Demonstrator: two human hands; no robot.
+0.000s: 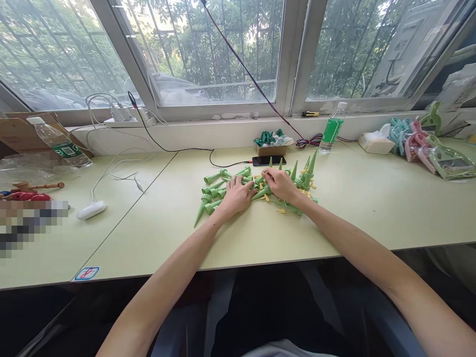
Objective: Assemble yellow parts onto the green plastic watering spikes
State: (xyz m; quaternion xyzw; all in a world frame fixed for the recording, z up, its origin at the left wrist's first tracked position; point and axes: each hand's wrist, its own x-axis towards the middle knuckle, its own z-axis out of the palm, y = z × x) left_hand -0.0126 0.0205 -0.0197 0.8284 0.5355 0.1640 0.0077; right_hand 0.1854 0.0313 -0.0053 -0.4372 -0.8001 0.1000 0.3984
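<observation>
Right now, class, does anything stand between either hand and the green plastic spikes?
Nothing visible does. The left hand and right hand are already among the green plastic spikes. The phone and cardboard box sit beyond the pile, though the fingers hide what is under them.

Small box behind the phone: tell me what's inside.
Shiny dark green material and crinkled clear plastic show above the walls of the box. Anything beneath them is covered.

Green plastic spikes (201,213), matt; smooth pale tabletop (345,213), clear plastic bottle (332,130)
</observation>
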